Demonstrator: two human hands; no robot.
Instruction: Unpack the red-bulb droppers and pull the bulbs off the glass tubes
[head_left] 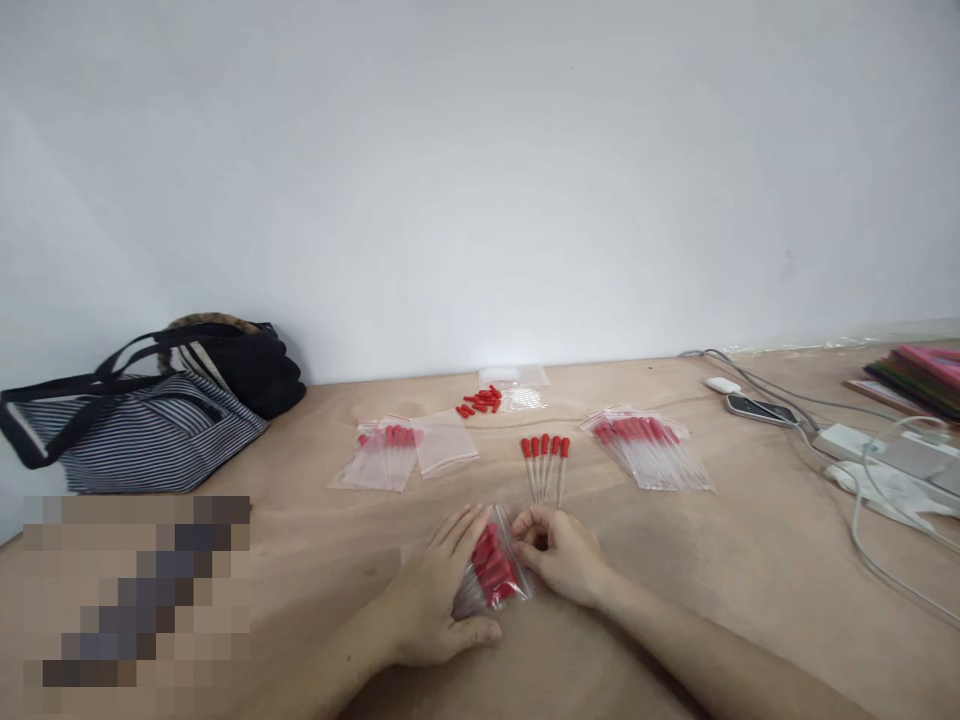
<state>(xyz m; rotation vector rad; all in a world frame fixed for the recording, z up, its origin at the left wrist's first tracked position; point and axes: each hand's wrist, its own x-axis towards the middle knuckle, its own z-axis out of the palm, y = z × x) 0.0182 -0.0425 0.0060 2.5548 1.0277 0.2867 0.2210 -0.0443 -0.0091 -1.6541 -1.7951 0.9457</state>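
A clear zip bag (496,565) holding several glass droppers with red rubber bulbs lies on the wooden table in front of me. My left hand (439,590) rests flat over its left part, fingers stretched, covering the glass stems. At the bag's right edge, by the zip strip, my right hand (559,552) has thumb and fingers curled together and pinches the plastic. Just beyond my right hand, several loose droppers (546,448) lie in a fan with bulbs pointing away; the hand hides their lower tips.
Filled zip bags lie on the left (386,455) and right (652,450), with a flat bag (448,443) between. Loose red bulbs (480,402) and glass tubes (523,398) sit near the wall. A striped bag (165,420) stands left; a phone (759,410) and power strip (892,455) are right.
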